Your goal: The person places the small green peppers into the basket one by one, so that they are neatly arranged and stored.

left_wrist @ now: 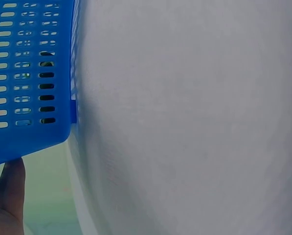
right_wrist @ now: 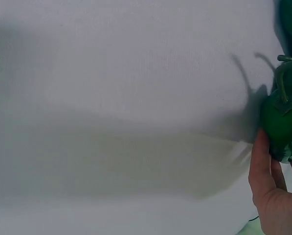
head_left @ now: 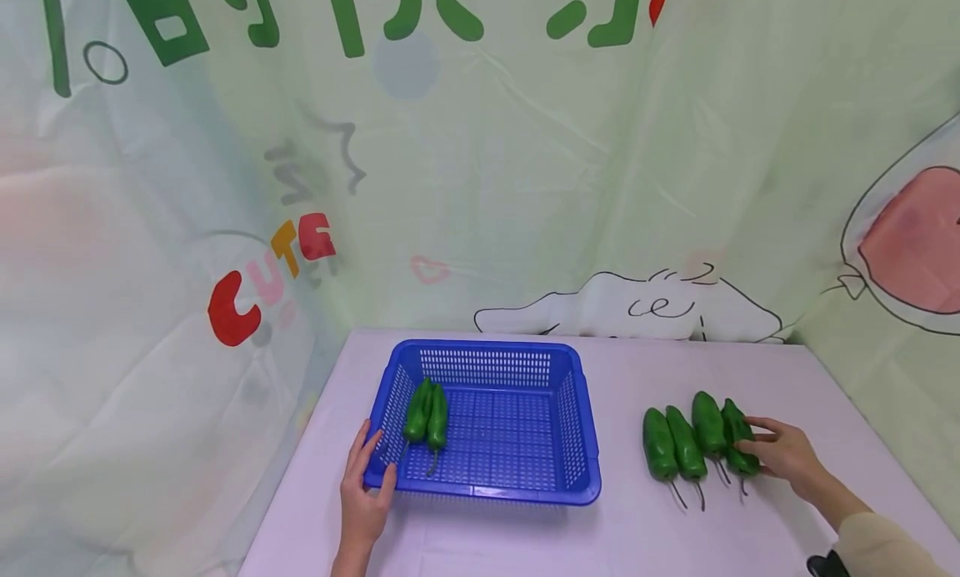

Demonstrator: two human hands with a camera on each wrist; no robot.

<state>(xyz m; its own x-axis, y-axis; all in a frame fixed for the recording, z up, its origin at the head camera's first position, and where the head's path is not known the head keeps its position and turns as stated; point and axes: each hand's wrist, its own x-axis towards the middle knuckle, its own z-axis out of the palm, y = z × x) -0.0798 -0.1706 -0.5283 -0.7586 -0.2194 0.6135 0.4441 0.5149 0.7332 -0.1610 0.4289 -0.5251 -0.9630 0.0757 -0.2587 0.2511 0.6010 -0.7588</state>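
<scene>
In the head view, a blue plastic basket (head_left: 480, 491) sits on the table with two green peppers (head_left: 437, 417) lying along its left side. My left hand (head_left: 365, 498) holds the basket's front left corner, fingers at the side rim and thumb at the front. That thumb (left_wrist: 9, 183) meets the rim in the left wrist view. To the right, several green peppers lie in a row, stems toward me. My right hand (head_left: 783, 454) grips the rightmost green pepper (head_left: 738, 434) from its right side. In the right wrist view, fingers and thumb reach around this pepper (right_wrist: 282, 120).
Left of the gripped pepper lie three other green peppers (head_left: 658, 445). The table (head_left: 525, 544) has a pale cover, and a printed cloth (head_left: 480, 185) hangs along its back and sides. A stretch of table separates the basket from the row.
</scene>
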